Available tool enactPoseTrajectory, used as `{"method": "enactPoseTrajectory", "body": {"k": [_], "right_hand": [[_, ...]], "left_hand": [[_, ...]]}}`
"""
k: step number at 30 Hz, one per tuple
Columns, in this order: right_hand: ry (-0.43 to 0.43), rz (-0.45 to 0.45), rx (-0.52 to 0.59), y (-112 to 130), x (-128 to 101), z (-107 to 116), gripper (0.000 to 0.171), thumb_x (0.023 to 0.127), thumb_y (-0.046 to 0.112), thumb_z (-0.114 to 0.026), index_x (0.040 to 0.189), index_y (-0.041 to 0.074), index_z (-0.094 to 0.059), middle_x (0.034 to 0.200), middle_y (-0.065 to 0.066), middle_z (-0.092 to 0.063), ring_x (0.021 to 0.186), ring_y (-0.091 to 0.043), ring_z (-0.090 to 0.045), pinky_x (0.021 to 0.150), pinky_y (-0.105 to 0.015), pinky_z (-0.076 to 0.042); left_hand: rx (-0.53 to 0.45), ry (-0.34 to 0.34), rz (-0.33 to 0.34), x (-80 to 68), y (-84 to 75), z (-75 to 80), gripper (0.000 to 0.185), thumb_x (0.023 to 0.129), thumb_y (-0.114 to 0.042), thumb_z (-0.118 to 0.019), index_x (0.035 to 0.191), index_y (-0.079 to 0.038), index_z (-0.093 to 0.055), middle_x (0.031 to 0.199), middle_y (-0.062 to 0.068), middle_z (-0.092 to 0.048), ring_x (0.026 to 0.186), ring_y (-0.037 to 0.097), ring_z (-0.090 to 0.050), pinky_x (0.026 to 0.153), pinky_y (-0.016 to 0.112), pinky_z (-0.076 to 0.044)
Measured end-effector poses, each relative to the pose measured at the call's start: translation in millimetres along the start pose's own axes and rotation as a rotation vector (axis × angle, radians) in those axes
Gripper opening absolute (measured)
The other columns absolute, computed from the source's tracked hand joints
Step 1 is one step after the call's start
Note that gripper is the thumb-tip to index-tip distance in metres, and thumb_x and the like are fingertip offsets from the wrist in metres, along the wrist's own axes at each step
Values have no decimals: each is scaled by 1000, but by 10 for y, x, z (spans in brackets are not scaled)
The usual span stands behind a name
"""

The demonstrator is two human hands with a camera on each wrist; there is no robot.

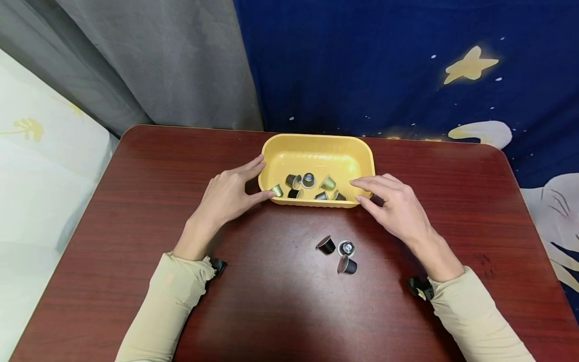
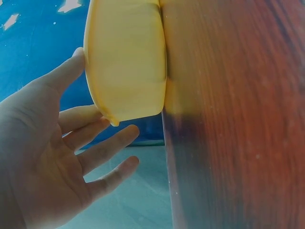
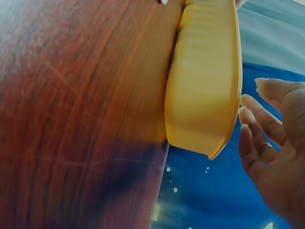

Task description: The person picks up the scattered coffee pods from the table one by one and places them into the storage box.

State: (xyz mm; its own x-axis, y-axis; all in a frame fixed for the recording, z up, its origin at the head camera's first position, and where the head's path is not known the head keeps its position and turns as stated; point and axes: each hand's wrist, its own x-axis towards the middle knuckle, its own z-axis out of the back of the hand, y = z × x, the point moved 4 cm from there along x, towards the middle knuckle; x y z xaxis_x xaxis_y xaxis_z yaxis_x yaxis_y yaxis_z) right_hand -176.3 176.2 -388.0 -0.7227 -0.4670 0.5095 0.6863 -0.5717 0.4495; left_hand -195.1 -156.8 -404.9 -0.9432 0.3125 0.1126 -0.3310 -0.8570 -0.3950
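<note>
A yellow plastic tub (image 1: 316, 146) stands near the table's far edge, with several coffee capsules (image 1: 308, 180) inside, in dark and pale green tones. My left hand (image 1: 228, 195) is at the tub's left end, its thumb on the near rim and its fingers spread, fairly straight, along the side. Over the tub's right front corner hovers my right hand (image 1: 395, 201), fingers loosely bent with nothing visible between them. On the table in front of the tub lie a tipped black capsule (image 1: 326, 245), a silver-topped capsule (image 1: 346, 248) and another dark capsule (image 1: 347, 265).
The reddish-brown wooden table (image 1: 271, 311) has rounded far corners. Behind it hang a grey curtain (image 1: 181, 60) and a blue curtain (image 1: 362, 60) with stars. Each wrist carries a black strap-on device.
</note>
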Motion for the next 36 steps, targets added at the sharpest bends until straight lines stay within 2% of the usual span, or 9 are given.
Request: {"method": "enactPoseTrajectory", "body": {"k": [8, 17, 26, 36], "right_hand": [[-1, 3, 4, -1, 3, -18, 35, 82, 5, -80, 115, 14, -76, 109, -1, -73, 94, -15, -63, 74, -23, -42], [9, -5, 1, 32, -34, -18, 38, 79, 7, -82, 115, 15, -75, 111, -1, -72, 100, -16, -65, 81, -25, -45], [43, 5, -19, 95, -125, 4, 42, 78, 10, -84, 118, 15, -74, 113, 0, -72, 104, -17, -64, 92, -26, -45], [50, 26, -7, 203, -190, 42, 39, 78, 12, -83, 116, 15, -75, 108, 5, -72, 100, -14, -63, 93, -19, -41]], "left_hand": [[-5, 2, 5, -1, 3, -3, 79, 84, -66, -67, 147, -22, -50, 155, -15, -39, 108, 31, -66, 72, 51, -52], [-6, 8, 9, -9, 4, -3, 79, 84, -66, -66, 147, -23, -50, 155, -16, -38, 110, 31, -65, 72, 51, -52], [-4, -5, 1, -8, -1, 6, 79, 83, -66, -67, 147, -22, -50, 155, -15, -39, 107, 31, -66, 70, 50, -52], [-12, 6, 9, -3, -1, 12, 80, 83, -65, -68, 147, -21, -51, 155, -16, -38, 95, 30, -68, 71, 49, -51]]}}
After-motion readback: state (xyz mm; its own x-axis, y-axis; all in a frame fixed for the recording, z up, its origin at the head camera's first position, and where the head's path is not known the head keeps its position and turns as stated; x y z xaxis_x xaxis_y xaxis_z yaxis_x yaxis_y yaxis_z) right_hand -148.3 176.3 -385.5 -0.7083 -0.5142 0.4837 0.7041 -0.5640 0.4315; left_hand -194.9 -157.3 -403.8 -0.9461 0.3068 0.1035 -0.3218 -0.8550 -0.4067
